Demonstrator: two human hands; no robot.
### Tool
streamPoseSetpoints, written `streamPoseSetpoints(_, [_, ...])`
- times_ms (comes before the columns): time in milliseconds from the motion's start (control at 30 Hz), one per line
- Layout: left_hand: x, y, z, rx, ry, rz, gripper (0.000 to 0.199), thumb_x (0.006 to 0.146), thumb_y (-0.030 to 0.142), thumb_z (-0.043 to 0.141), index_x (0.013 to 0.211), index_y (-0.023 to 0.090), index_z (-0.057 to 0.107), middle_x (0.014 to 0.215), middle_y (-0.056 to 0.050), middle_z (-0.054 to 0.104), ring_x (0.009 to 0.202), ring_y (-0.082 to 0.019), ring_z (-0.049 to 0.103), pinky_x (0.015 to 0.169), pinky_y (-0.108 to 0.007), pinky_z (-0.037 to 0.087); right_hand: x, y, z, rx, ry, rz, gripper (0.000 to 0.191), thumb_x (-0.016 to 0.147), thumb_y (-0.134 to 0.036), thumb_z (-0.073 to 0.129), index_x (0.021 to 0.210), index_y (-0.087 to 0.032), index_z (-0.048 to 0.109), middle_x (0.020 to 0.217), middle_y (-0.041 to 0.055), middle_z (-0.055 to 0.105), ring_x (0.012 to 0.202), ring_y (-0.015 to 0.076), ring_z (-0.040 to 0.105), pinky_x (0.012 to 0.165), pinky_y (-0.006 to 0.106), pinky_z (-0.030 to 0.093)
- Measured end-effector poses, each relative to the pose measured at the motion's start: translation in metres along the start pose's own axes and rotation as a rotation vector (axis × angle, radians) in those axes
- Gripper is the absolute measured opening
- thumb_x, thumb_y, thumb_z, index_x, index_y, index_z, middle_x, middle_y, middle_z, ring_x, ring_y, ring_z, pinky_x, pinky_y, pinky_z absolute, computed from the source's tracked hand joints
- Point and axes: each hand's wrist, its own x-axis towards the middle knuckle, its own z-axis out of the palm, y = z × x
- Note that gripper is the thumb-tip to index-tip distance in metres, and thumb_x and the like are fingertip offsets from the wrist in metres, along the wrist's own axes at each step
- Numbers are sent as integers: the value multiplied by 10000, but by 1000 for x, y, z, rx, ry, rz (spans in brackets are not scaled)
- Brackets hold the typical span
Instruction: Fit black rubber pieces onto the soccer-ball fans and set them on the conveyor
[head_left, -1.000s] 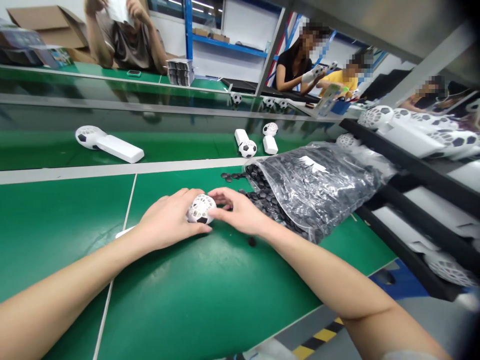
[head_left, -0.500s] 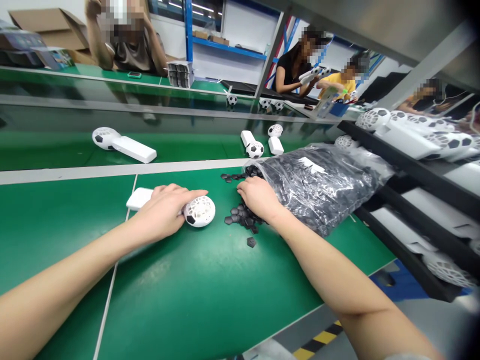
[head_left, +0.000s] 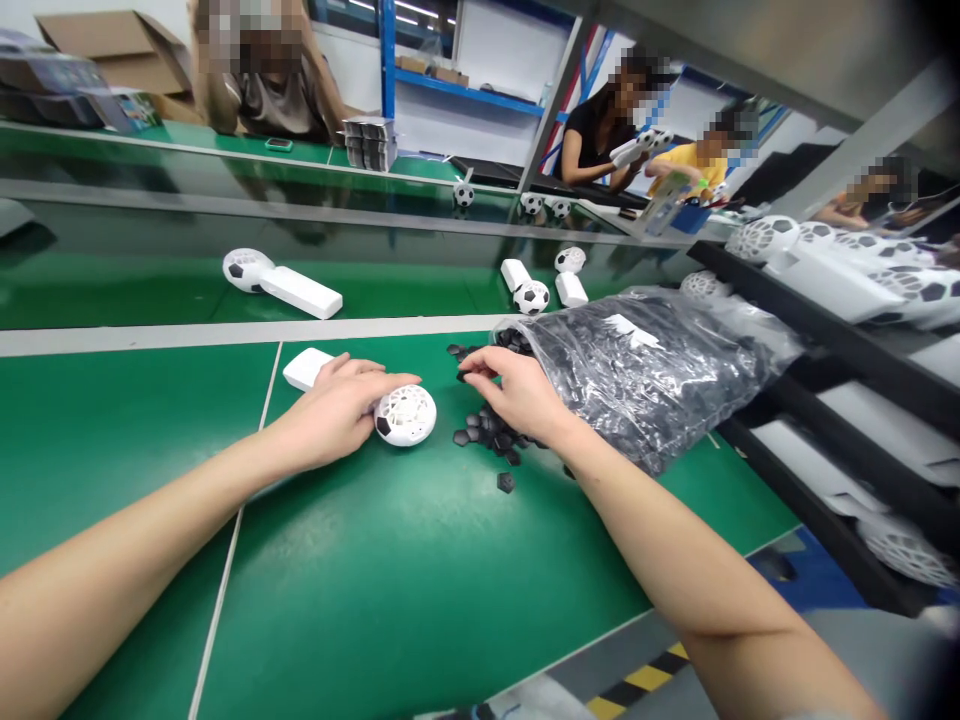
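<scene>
Fingers of the left hand curl around a white gadget lying on the green desk, hiding its middle, while the right hand narrowly pinches a small black piece. Loose black pieces lie just beside the right hand, which partly covers the open end of a clear plastic bag.

White football-headed device: lying under left hand | black pentagons: one in right hand, others heaped beside
</scene>
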Motion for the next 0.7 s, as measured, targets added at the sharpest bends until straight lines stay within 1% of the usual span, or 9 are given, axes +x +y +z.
streamPoseSetpoints(100, [0,1,-2,1,-33,26,604,690,159,453,1278,293,430,1165,-65,550,1182,-279,393,1019,-508,226,-7,-23,-3,211,-44,-161,154,850,-165,482,884,-218,623,882,12,637,859,145,573,800,299,458])
streamPoseSetpoints(167, [-1,3,-2,13,-66,29,665,670,289,560,1310,275,379,1221,-72,519,1209,-298,358,1035,-531,180,-12,-35,-2,269,-94,-244,170,856,-160,474,867,-232,628,884,8,634,879,143,564,816,301,454])
streamPoseSetpoints(233, [-1,6,-1,13,-78,1,806,616,495,631,1328,242,349,1275,-98,478,1229,-327,326,1037,-560,140,-14,-41,2,300,-122,-261,149,851,-165,491,865,-231,624,885,6,638,871,148,558,811,305,453])
streamPoseSetpoints(267, [-1,9,0,8,-72,-17,866,587,590,626,1326,231,352,1281,-108,473,1231,-335,321,1036,-572,125,-15,-43,5,311,-125,-247,130,844,-170,505,867,-229,618,876,6,640,859,151,556,807,311,453])
streamPoseSetpoints(333, [-1,14,2,0,-36,-53,890,575,702,567,1302,220,390,1257,-115,494,1226,-339,329,1036,-580,105,-16,-43,12,341,-112,-195,98,825,-175,531,876,-221,601,862,8,638,827,153,555,798,320,454])
streamPoseSetpoints(400, [0,19,4,0,9,-89,841,601,726,523,1263,214,440,1212,-108,531,1208,-332,352,1038,-576,105,-17,-41,18,395,-89,-143,91,812,-172,541,884,-213,580,860,9,626,819,147,555,795,315,456])
streamPoseSetpoints(533, [0,25,6,-7,57,-119,711,638,677,527,1188,228,506,1148,-78,573,1172,-325,389,1036,-569,133,-18,-38,26,425,-33,-85,116,783,-215,590,889,-205,543,886,18,583,853,148,546,806,308,457])
streamPoseSetpoints(600, [0,25,6,-17,59,-115,673,631,659,543,1157,240,522,1125,-65,583,1169,-328,388,1032,-574,133,-17,-37,27,405,-12,-61,233,741,-264,644,935,-205,530,979,39,567,941,174,528,817,324,457])
streamPoseSetpoints(700, [0,25,5,-20,52,-117,677,615,649,558,1150,235,522,1096,-71,587,1173,-335,379,1028,-577,132,-16,-35,29,452,-54,-6,416,722,-296,662,1086,-211,480,1162,68,523,1095,203,478,838,341,462])
